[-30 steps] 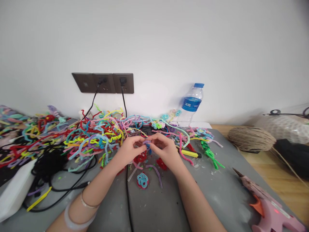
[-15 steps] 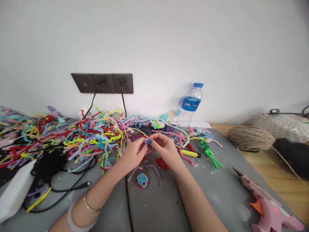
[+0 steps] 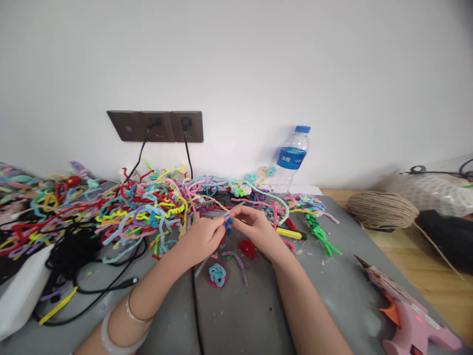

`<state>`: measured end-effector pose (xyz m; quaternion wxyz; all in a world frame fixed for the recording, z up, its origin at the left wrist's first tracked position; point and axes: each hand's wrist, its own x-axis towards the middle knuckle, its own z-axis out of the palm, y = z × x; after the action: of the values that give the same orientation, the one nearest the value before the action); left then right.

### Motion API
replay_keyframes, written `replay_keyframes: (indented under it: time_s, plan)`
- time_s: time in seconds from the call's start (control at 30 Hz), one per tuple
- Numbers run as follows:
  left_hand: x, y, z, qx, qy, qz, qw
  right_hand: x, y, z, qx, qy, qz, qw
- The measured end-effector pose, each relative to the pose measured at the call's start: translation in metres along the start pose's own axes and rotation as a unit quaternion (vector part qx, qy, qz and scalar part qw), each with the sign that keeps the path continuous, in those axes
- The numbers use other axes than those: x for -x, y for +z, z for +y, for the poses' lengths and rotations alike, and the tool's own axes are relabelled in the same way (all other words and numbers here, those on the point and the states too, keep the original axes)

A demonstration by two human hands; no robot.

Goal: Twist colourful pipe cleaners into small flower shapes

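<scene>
Over the middle of the grey table, my left hand (image 3: 202, 237) and my right hand (image 3: 254, 228) meet at the fingertips. Both pinch a small blue and purple fuzzy piece (image 3: 228, 223), partly hidden by the fingers. A pale thin strip sticks up past the fingertips. Below the hands lie a light blue and red fuzzy flower (image 3: 217, 275), a bent purple stem (image 3: 238, 265) and a red fuzzy piece (image 3: 247, 249). A yellow cutter (image 3: 290, 233) rests just beyond my right hand.
A large heap of colourful fuzzy stems (image 3: 148, 207) spreads left. Black cables (image 3: 74, 251) and a white box (image 3: 24, 291) lie at left. A bottle (image 3: 292, 155) stands by the wall. Twine (image 3: 382, 209) and a pink glue gun (image 3: 410, 310) are at right.
My fingers have shifted slightly around the blue and purple piece, and my left fingers look more folded. The pale strip now shows above the fingertips.
</scene>
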<state>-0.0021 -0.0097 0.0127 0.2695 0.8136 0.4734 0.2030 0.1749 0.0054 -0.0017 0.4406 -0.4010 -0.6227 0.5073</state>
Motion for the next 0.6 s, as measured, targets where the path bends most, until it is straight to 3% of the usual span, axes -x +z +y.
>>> replay_keyframes:
  time_s: [0.17,0.3,0.37,0.5,0.6]
  plan:
    - [0.001,-0.013,-0.007,0.041,0.009,-0.074,0.996,0.005,-0.006,-0.003,0.057,-0.011,-0.055,0.997]
    - [0.000,-0.020,-0.010,0.136,0.022,-0.138,0.981,0.008,-0.013,-0.006,0.054,0.014,-0.123,0.991]
    - [-0.001,-0.020,-0.010,0.160,0.020,-0.143,0.977,0.009,-0.014,-0.008,0.042,0.027,-0.138,0.989]
    - [-0.001,-0.015,-0.008,0.155,0.010,-0.094,0.983,0.011,-0.011,-0.011,0.008,0.035,-0.134,0.990]
    - [-0.001,-0.015,-0.010,0.165,0.031,-0.120,0.979,0.013,-0.008,-0.011,0.008,0.025,-0.163,0.986]
